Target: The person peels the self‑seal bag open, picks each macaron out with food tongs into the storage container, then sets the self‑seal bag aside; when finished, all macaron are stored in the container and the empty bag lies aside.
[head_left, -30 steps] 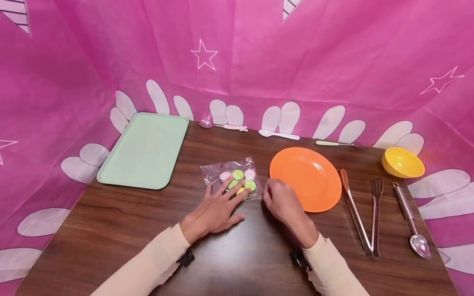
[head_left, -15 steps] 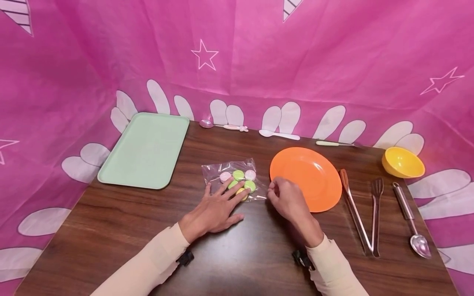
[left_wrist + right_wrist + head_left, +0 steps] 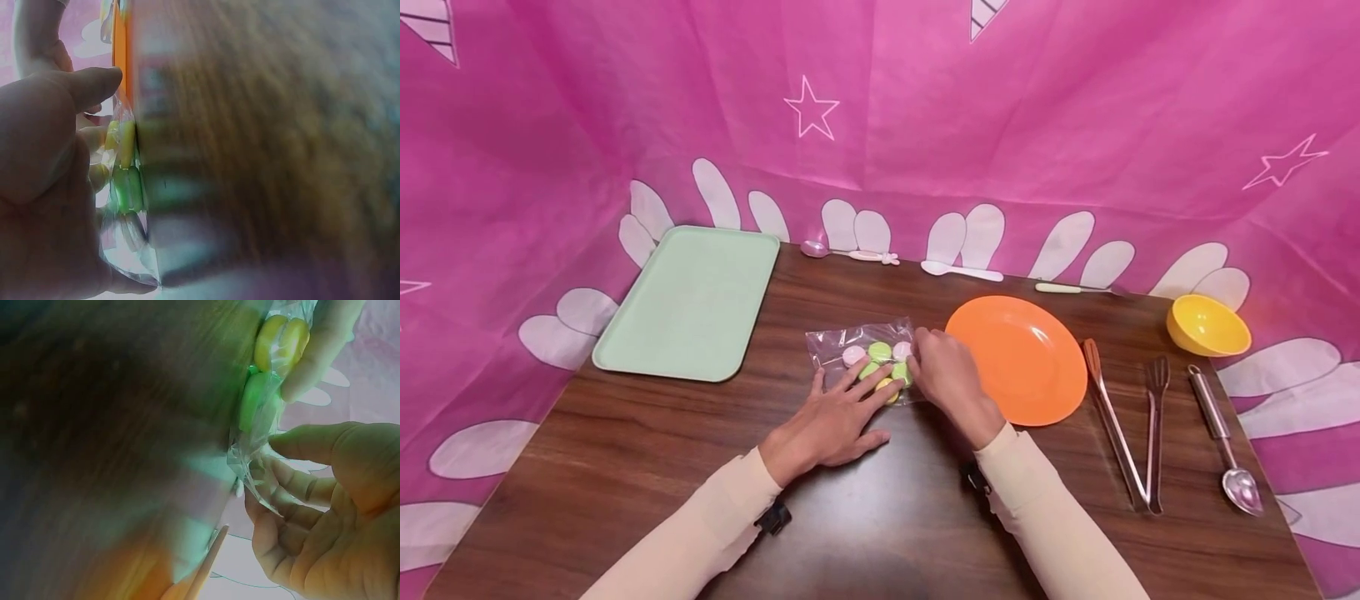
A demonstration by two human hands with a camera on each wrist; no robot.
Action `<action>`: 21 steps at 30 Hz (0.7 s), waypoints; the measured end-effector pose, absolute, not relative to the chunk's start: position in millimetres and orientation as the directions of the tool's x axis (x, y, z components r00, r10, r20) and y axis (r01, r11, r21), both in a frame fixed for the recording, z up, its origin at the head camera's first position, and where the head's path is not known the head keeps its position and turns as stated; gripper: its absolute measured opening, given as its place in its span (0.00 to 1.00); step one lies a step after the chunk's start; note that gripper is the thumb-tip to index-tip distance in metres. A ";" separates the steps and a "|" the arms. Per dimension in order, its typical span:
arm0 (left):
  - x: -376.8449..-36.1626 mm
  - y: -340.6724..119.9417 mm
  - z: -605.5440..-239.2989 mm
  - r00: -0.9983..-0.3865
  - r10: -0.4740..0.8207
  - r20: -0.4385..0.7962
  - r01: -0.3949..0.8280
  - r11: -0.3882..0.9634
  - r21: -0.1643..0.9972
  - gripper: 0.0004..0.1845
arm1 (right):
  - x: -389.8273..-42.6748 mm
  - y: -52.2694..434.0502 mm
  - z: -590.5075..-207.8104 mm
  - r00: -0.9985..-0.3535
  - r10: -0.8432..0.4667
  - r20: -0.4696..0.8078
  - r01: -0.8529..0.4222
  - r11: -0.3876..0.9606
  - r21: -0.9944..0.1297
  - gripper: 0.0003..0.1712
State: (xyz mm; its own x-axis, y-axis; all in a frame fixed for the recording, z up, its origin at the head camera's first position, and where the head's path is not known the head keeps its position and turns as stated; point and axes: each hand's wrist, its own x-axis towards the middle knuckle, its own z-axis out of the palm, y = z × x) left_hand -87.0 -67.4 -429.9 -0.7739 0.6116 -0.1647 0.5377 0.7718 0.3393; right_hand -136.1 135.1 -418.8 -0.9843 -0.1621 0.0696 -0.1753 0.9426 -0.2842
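Wooden table [image 3: 625, 450], dark grain, pink star-print backdrop [image 3: 1075, 125] on three sides. Mint-green tray [image 3: 688, 304] at 10 o'clock from table centre, bare surface showing. Orange plate [image 3: 1026, 367] at 2 o'clock, just beside the bag on its right. Metal tongs [image 3: 1123, 433] and a metal scoop [image 3: 1221, 442] at 3 o'clock, lying side by side; yellow bowl [image 3: 1208, 325] beyond them at the far right edge. Three small utensils along the back edge at 12 o'clock; detail too small to tell. Clear plastic bag [image 3: 850, 354] of pastel macarons lies flat near table centre, between tray and plate. Left hand [image 3: 831, 421] lies at the bag's 6 o'clock edge, fingers straight and spread, pressing flat on the macarons. Right hand [image 3: 947, 379] at the bag's 3 o'clock end, fingertips curled and pinching the loose plastic, as the right wrist view shows.
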 end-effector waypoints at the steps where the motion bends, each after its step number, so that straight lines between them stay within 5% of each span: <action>1: -86.9 -67.6 -430.4 -0.773 0.613 -0.163 0.538 0.771 0.341 0.37 | -137.1 134.3 -419.0 -0.985 -0.162 0.065 -0.174 0.944 -0.279 0.08; 21: -87.4 -74.6 -428.1 -0.771 0.616 -0.163 0.533 0.764 0.365 0.39 | -146.4 152.4 -422.4 -0.997 0.048 -0.053 0.066 0.901 -0.429 0.08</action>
State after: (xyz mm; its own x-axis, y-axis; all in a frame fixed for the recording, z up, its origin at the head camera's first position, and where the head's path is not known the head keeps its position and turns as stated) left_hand -87.4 -74.6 -428.1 -0.7710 0.6157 -0.1630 0.5326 0.7636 0.3651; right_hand -146.4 152.4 -422.4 -0.9974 0.0481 -0.0528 0.0661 0.9010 -0.4287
